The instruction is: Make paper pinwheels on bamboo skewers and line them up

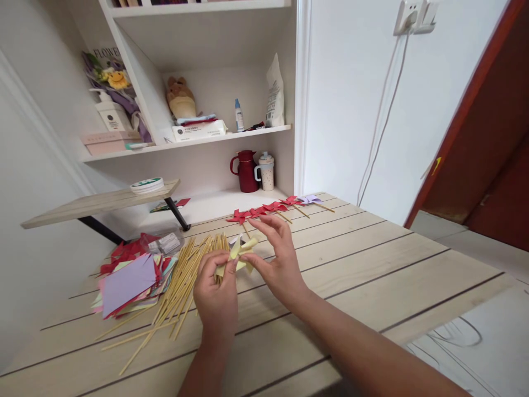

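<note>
Bright, even daylight fills the room, with no harsh glare. Soft, faint shadows lie under the hands [248,275] on the table [372,275]. Wide-angle distortion bends straight lines toward 3 and 9 o'clock. The fingertips look slightly blurred.

Paper piece [239,255] in the hands: pale yellow. Finished pinwheels [264,209]: red, one lilac [311,199]. Paper stack [130,278]: lilac sheet on top, red, pink and pale green beneath. Sticks [182,286]: light bamboo tan. Worktop [372,264]: pale wood planks, dark seams. Jug [247,171]: dark red.
</note>
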`<move>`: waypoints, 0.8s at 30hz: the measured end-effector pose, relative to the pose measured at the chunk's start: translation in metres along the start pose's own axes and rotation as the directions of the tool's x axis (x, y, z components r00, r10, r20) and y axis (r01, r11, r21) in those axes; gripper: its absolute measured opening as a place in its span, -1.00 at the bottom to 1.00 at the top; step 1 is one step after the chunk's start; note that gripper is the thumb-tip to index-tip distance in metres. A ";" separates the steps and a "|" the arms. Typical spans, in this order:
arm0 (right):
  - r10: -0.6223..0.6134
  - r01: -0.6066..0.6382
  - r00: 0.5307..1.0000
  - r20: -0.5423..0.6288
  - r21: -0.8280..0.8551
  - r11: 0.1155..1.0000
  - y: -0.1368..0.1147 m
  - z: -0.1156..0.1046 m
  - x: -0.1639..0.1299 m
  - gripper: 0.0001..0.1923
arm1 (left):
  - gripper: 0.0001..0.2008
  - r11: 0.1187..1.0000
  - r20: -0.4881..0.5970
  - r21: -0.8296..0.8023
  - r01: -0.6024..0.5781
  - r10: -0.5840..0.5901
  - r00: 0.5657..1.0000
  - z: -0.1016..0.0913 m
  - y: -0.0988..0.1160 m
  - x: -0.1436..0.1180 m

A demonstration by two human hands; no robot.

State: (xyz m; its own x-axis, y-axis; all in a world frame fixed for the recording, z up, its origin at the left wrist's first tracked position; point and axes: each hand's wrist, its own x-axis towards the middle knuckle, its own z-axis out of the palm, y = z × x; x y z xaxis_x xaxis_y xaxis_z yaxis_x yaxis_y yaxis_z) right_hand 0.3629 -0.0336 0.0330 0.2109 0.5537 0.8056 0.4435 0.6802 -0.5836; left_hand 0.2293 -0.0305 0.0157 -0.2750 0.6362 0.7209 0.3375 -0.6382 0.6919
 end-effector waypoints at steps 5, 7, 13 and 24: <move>0.004 -0.010 0.993 0.121 0.049 0.999 0.006 0.002 0.000 -0.75 | -0.92 0.998 0.005 0.015 -0.059 0.059 0.998 -0.001 -0.003 0.001; 0.012 -0.020 0.992 0.128 0.061 0.998 0.006 0.001 0.000 -0.83 | -0.94 0.997 0.005 0.018 -0.078 0.078 0.997 -0.001 -0.003 0.002; 0.001 -0.014 0.989 0.150 0.088 0.996 0.000 -0.002 0.002 -0.87 | -0.88 0.980 0.026 0.047 -0.192 0.191 0.981 -0.003 0.003 0.005; -0.087 0.080 0.992 0.094 0.074 0.994 0.002 0.002 -0.005 -0.83 | -0.85 0.885 0.023 0.229 -0.406 0.412 0.911 -0.007 0.001 0.002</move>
State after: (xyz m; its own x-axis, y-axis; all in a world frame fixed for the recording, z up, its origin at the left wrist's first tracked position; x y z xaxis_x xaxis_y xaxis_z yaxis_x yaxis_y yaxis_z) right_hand 0.3610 -0.0340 0.0279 0.0892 0.5352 0.8400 0.3931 0.7560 -0.5234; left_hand 0.2226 -0.0328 0.0178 -0.0903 0.3264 0.9409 0.6167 -0.7235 0.3102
